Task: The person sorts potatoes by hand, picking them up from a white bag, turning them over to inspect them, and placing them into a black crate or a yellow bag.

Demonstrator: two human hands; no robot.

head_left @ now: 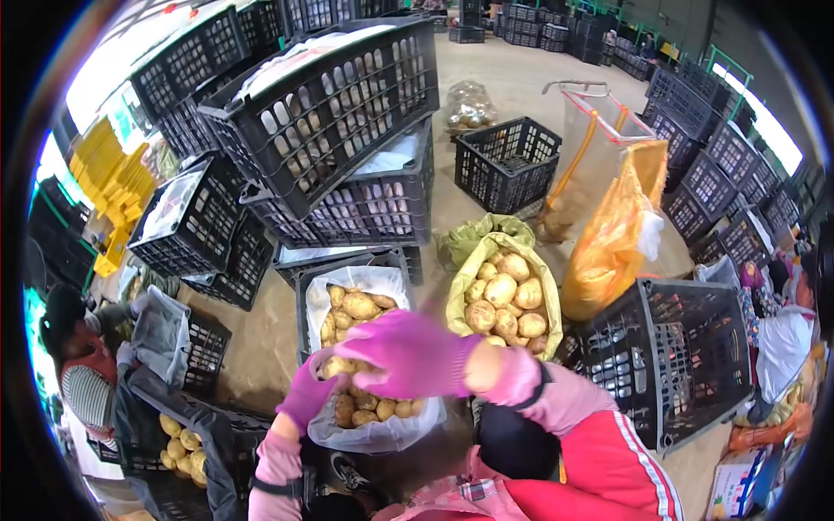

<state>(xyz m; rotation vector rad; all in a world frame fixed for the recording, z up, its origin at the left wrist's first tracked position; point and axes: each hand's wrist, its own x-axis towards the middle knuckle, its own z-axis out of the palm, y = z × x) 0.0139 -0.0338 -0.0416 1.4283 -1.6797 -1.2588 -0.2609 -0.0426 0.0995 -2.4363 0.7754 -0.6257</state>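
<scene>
My left hand (306, 392), in a purple glove, is curled around the near-left side of a potato (337, 366). My right hand (407, 352), also gloved in purple and somewhat blurred, reaches over from the right, its thumb and fingers apart near that same potato. Beneath both hands stands a black crate with a white plastic liner (378, 441), holding many potatoes (358, 304). Beyond my right hand is an open green sack (455, 300) full of larger potatoes (501, 289).
Tall stacks of filled black crates (326, 113) rise ahead left. On the right are an empty crate (656, 365), an orange mesh bag (608, 252) and a bag frame (578, 87). A co-worker (91, 369) handles a lined crate (165, 334) at left; potatoes in a dark liner (183, 451) lie nearer.
</scene>
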